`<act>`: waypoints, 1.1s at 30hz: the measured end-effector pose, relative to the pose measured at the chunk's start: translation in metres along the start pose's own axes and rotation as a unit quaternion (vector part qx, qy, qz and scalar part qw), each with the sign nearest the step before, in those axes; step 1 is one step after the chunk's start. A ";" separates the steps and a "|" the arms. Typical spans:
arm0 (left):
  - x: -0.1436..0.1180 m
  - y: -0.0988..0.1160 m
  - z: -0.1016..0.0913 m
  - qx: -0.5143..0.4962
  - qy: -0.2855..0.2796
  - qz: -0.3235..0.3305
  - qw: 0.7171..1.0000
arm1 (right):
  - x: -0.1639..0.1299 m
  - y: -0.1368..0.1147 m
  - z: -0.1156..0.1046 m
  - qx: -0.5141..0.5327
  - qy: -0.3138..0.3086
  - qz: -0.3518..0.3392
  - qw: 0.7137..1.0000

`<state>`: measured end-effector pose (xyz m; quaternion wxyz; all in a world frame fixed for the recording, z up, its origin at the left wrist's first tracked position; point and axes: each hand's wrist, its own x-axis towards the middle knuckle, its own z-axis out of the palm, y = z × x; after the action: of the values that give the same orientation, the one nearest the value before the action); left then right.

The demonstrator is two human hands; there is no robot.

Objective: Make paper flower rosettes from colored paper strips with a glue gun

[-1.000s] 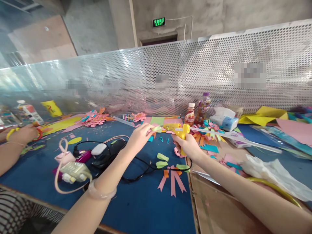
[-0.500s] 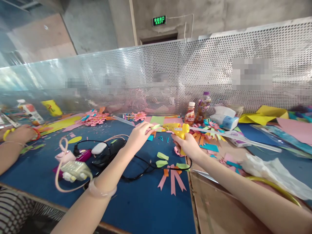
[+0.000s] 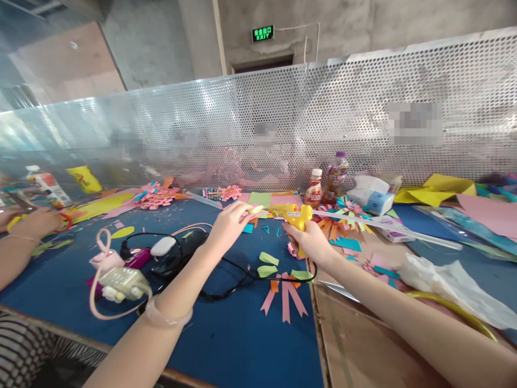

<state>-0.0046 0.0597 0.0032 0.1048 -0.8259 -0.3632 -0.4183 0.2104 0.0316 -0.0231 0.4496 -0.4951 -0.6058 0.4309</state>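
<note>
My right hand (image 3: 310, 240) grips a yellow glue gun (image 3: 293, 214) above the blue table (image 3: 226, 334), its nozzle pointing left. My left hand (image 3: 228, 223) pinches a small light-green paper piece (image 3: 257, 209) right at the nozzle tip. A clear glue stick (image 3: 363, 220) juts from the gun's back toward the right. Below the hands lie green paper leaves (image 3: 269, 258) and a fan of pink and orange paper strips (image 3: 285, 295). The gun's black cord (image 3: 242, 280) loops across the table.
A perforated metal screen (image 3: 283, 124) walls the back. Two drink bottles (image 3: 329, 183), a tissue pack (image 3: 371, 199), paper flowers (image 3: 155, 195) and coloured sheets crowd the far side. Chargers and cables (image 3: 121, 269) lie left. Another person's hand (image 3: 34, 223) works far left. Cardboard (image 3: 355, 345) lies right.
Both hands with the glue gun and green piece have stayed nearly still, shifting only slightly. The other person's hand at far left moved a little.
</note>
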 end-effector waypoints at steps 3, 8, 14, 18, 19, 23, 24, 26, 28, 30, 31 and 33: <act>0.000 0.000 0.000 0.001 0.000 0.002 1.000 | 0.000 0.001 0.000 0.003 0.000 -0.002 1.000; 0.000 0.000 -0.001 0.003 -0.004 0.006 1.000 | 0.000 0.003 0.001 0.011 -0.004 -0.006 1.000; 0.000 -0.001 -0.001 0.011 -0.001 0.014 1.000 | 0.000 0.002 0.001 0.012 -0.003 -0.003 1.000; -0.001 -0.002 0.000 0.010 -0.002 0.015 1.000 | 0.001 0.003 0.001 0.009 0.001 -0.005 1.000; -0.001 -0.003 0.001 0.010 -0.002 0.014 1.000 | 0.001 0.003 0.001 0.009 0.003 -0.005 1.000; -0.001 -0.003 0.001 0.007 -0.002 0.015 1.000 | 0.003 0.006 0.000 0.008 0.009 -0.005 1.000; -0.001 -0.003 0.001 0.006 -0.002 0.017 1.000 | 0.004 0.006 0.000 0.007 0.010 -0.005 1.000; -0.001 -0.003 0.001 0.007 -0.004 0.019 1.000 | 0.004 0.006 -0.001 0.006 0.012 -0.004 1.000; -0.001 -0.003 0.001 0.012 -0.005 0.017 1.000 | 0.004 0.006 -0.001 0.005 0.017 -0.002 1.000; -0.001 -0.003 0.001 0.017 -0.008 0.013 1.000 | 0.003 0.005 -0.001 0.004 0.020 -0.001 1.000; -0.001 -0.004 0.001 0.020 -0.009 0.012 1.000 | 0.003 0.005 -0.001 0.003 0.019 -0.001 1.000; -0.001 -0.005 0.001 0.028 -0.011 0.013 0.999 | 0.002 0.006 0.000 0.001 0.018 0.000 1.000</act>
<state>-0.0078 0.0633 0.0010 0.1289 -0.8319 -0.3650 -0.3977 0.2110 0.0348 -0.0282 0.4608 -0.5026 -0.5972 0.4224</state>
